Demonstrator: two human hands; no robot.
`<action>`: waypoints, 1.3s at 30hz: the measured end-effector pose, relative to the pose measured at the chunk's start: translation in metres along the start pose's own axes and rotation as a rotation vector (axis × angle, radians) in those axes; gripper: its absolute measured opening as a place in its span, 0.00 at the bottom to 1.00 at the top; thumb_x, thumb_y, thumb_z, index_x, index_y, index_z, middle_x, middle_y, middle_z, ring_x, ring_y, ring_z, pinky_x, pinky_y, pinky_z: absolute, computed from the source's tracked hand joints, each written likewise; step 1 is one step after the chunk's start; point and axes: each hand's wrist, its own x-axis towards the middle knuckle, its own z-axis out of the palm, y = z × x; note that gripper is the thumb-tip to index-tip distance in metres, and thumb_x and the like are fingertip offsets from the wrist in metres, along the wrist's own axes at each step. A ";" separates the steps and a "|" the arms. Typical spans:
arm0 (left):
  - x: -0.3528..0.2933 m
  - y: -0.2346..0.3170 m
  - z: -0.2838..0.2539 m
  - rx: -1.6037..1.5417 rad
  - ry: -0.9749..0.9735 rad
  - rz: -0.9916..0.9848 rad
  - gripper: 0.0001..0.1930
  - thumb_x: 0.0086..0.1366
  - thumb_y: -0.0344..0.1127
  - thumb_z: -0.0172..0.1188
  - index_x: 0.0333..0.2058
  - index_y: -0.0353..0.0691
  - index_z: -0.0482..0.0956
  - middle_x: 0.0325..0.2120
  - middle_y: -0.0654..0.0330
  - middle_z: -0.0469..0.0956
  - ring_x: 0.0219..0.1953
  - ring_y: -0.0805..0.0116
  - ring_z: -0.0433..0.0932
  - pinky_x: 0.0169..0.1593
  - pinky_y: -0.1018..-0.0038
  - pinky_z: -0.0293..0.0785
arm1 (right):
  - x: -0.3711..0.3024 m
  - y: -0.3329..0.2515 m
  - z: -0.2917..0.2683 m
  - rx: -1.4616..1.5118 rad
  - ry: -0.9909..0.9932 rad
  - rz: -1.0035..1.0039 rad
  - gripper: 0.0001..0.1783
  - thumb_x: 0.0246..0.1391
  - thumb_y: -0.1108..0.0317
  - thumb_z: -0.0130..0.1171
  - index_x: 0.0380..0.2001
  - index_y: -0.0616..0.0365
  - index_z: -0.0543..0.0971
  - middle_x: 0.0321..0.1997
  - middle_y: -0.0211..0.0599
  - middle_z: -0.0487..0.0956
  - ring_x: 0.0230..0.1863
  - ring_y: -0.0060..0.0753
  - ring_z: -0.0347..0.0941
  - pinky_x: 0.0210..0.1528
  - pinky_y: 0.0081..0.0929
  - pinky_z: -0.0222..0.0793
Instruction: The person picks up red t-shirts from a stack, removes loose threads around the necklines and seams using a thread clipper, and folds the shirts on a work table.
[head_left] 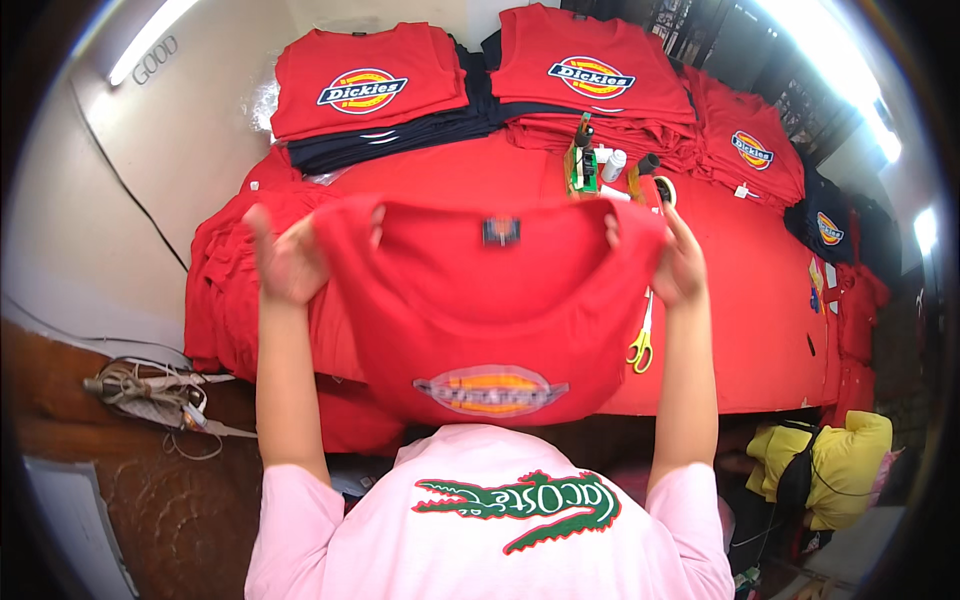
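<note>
A red sleeveless shirt point(500, 330) hangs stretched between my hands above the near part of the table, its printed oval blurred by motion. My left hand point(292, 258) grips one shoulder, with fingertips showing inside the wide neckline and the thumb sticking up. At the other shoulder, my right hand point(682, 262) holds the cloth the same way, its fingertips also inside the neck opening. A dark neck label point(501, 231) sits at the middle of the back collar. Just beyond the shirt's right side lie yellow-handled scissors point(641, 350), their blades partly hidden.
Folded red and dark shirts point(385, 85) are stacked along the back of the red-covered table point(755, 330). A loose red cloth heap point(225, 270) lies at left. A white bottle point(614, 165) and a tape roll point(663, 190) stand mid-table. Someone in yellow point(850, 460) is at lower right.
</note>
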 end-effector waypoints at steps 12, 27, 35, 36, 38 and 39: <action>-0.065 -0.142 -0.197 1.024 0.642 -0.363 0.15 0.71 0.36 0.64 0.50 0.32 0.83 0.43 0.59 0.84 0.46 0.73 0.80 0.52 0.75 0.75 | -0.027 0.147 -0.143 -0.798 0.738 0.217 0.14 0.66 0.67 0.61 0.51 0.62 0.81 0.33 0.28 0.81 0.29 0.21 0.73 0.31 0.21 0.68; -0.079 -0.158 -0.154 0.852 0.371 -0.570 0.13 0.59 0.26 0.66 0.39 0.43 0.71 0.44 0.59 0.79 0.51 0.68 0.76 0.61 0.69 0.67 | -0.045 0.134 -0.121 -1.485 0.259 0.816 0.17 0.48 0.65 0.78 0.31 0.60 0.78 0.22 0.26 0.73 0.25 0.22 0.67 0.30 0.27 0.63; -0.055 -0.130 -0.140 1.851 -0.171 -0.538 0.23 0.49 0.29 0.67 0.45 0.42 0.71 0.33 0.58 0.75 0.45 0.59 0.77 0.73 0.52 0.49 | -0.057 0.105 -0.142 -1.245 0.662 0.454 0.19 0.58 0.71 0.70 0.22 0.56 0.67 0.20 0.27 0.71 0.22 0.21 0.75 0.24 0.24 0.66; -0.053 -0.127 -0.145 1.916 -0.205 -0.451 0.24 0.48 0.28 0.67 0.46 0.42 0.71 0.32 0.58 0.74 0.44 0.59 0.77 0.73 0.54 0.49 | -0.070 0.098 -0.164 -1.187 0.732 0.284 0.21 0.61 0.74 0.66 0.21 0.52 0.64 0.19 0.25 0.72 0.18 0.18 0.74 0.19 0.18 0.64; -0.047 -0.118 -0.147 1.830 -0.097 -0.600 0.25 0.48 0.29 0.69 0.46 0.41 0.71 0.33 0.59 0.75 0.45 0.59 0.77 0.73 0.55 0.50 | -0.085 0.083 -0.184 -1.048 0.782 0.263 0.18 0.59 0.75 0.67 0.24 0.52 0.66 0.20 0.25 0.73 0.20 0.17 0.74 0.18 0.18 0.64; -0.048 -0.114 -0.149 1.784 -0.039 -0.672 0.26 0.47 0.29 0.70 0.46 0.41 0.71 0.33 0.59 0.75 0.46 0.60 0.77 0.72 0.55 0.50 | -0.084 0.076 -0.176 -0.979 0.798 0.265 0.14 0.59 0.76 0.67 0.27 0.55 0.70 0.21 0.25 0.73 0.20 0.17 0.73 0.18 0.18 0.64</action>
